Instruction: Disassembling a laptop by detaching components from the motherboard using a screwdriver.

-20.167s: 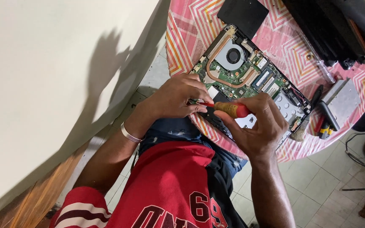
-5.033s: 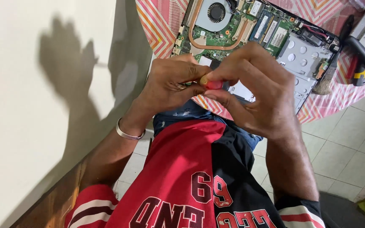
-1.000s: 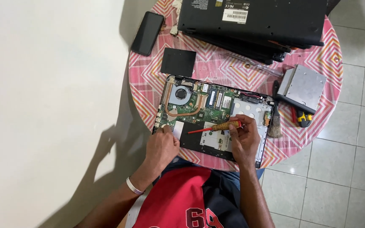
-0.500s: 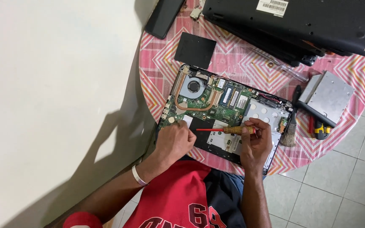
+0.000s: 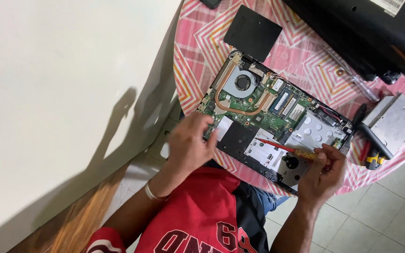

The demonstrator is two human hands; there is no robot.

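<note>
From where I watch, the right hand [image 5: 323,172] is closed around the yellow handle of a screwdriver [image 5: 290,149], whose red shaft lies low across the opened laptop [image 5: 277,126] with the tip over the pale metal plate near the round table's [image 5: 198,61] front edge. The left hand [image 5: 188,143] hovers by the laptop's left end, fingers spread and loose, holding nothing, though motion blur keeps me from saying whether the fingertips touch the casing. My worry is the tip: if it slips off a screw head at this shallow angle, it could skate across the plate and gouge the green circuit board [image 5: 258,105] or nick the copper heat pipe [image 5: 240,110] beside the cooling fan [image 5: 243,83]. With the left hand not pressing down, I judge the laptop could shift on the pink patterned cloth under any sideways push, and its near edge already sits at the table's front rim, so it could tip toward the lap. Any loosened screw could roll off the plate into the board or drop off the rim to the tiled floor [image 5: 385,220]. The silver drive [image 5: 392,122] and the black-handled tool [image 5: 373,136] at the right edge, and the black cover panel [image 5: 253,33] towards the back, lie well apart from the work.
</note>
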